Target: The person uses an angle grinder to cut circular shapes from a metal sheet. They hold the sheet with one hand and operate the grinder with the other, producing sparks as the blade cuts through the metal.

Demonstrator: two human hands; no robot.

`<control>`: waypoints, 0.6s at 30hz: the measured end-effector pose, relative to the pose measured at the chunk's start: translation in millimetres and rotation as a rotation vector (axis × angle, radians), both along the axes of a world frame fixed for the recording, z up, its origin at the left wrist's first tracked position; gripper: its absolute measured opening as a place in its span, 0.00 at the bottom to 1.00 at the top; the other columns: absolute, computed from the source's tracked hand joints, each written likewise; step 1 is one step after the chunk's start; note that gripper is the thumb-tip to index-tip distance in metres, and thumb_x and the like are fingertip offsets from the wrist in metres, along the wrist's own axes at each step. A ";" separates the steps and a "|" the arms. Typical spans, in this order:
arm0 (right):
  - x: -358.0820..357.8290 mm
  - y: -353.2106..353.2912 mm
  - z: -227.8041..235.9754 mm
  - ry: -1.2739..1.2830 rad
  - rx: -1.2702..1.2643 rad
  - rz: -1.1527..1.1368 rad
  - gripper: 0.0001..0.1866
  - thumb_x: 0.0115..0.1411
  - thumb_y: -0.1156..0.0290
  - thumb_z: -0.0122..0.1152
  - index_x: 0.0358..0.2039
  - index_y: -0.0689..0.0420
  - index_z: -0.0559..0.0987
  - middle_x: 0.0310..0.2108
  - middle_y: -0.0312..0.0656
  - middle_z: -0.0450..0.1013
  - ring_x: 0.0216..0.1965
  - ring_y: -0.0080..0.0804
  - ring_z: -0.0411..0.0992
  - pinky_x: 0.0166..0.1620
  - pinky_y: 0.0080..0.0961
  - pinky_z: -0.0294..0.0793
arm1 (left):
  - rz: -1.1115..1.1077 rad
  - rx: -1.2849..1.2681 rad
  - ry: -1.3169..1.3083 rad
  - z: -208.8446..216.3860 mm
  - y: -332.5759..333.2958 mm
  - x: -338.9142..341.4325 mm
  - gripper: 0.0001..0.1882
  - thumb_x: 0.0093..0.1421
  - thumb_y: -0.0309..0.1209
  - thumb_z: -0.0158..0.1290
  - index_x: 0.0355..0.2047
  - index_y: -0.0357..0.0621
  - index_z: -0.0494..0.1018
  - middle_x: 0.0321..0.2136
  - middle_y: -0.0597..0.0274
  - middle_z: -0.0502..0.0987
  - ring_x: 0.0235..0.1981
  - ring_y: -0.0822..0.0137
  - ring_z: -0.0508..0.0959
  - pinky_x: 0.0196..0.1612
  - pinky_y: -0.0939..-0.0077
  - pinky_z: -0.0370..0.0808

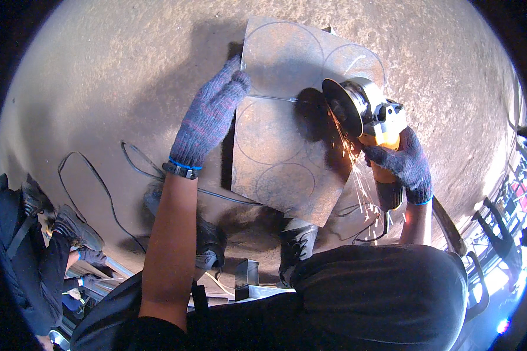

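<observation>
Angle grinder [382, 119]: clamped in right hand [405, 164], jutting forward, sparking! Steel plate [269, 131]: by left hand [209, 114], can't tell if gripped.

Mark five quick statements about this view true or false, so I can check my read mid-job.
1. The right hand holds the angle grinder. True.
2. The left hand is bare. False: it wears a dark knitted glove.
3. Sparks fly from beside the grinder's disc. True.
4. Only triangles are drawn on the metal plate. False: circles are.
5. The dark wristband is on the left wrist. True.
</observation>
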State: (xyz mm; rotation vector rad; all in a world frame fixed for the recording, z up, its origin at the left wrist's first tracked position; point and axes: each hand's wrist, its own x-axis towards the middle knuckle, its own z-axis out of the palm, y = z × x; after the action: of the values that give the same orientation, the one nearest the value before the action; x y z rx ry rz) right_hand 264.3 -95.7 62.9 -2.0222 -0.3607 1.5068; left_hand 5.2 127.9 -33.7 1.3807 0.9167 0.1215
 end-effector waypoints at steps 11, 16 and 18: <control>1.3 -5.9 -3.3 -0.099 -0.005 0.089 0.31 0.51 0.73 0.74 0.54 0.64 0.71 0.40 0.46 0.78 0.35 0.34 0.80 0.41 0.31 0.82 | -0.001 0.000 0.013 0.9 0.2 -2.5 0.29 0.69 0.36 0.49 0.65 0.33 0.61 0.57 0.49 0.73 0.58 0.64 0.72 0.62 0.72 0.65; 0.4 -4.6 -0.7 -0.065 -0.013 0.014 0.29 0.48 0.68 0.76 0.50 0.62 0.76 0.41 0.40 0.78 0.41 0.27 0.75 0.46 0.27 0.76 | 0.041 -0.014 0.016 4.0 -2.6 -1.1 0.29 0.69 0.37 0.49 0.66 0.34 0.61 0.59 0.50 0.72 0.59 0.64 0.71 0.64 0.72 0.64; 0.3 -4.7 -1.3 -0.051 0.020 0.005 0.29 0.48 0.68 0.76 0.50 0.62 0.76 0.41 0.40 0.79 0.41 0.27 0.75 0.47 0.27 0.76 | 0.028 -0.054 0.034 3.8 -1.3 -0.8 0.29 0.70 0.37 0.49 0.66 0.34 0.61 0.60 0.49 0.71 0.61 0.64 0.69 0.65 0.71 0.63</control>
State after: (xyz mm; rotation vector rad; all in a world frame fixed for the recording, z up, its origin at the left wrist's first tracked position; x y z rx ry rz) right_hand 264.5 -100.4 61.5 -2.0487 -0.3998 1.4504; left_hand 4.4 126.5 -29.9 1.3234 0.9617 0.0940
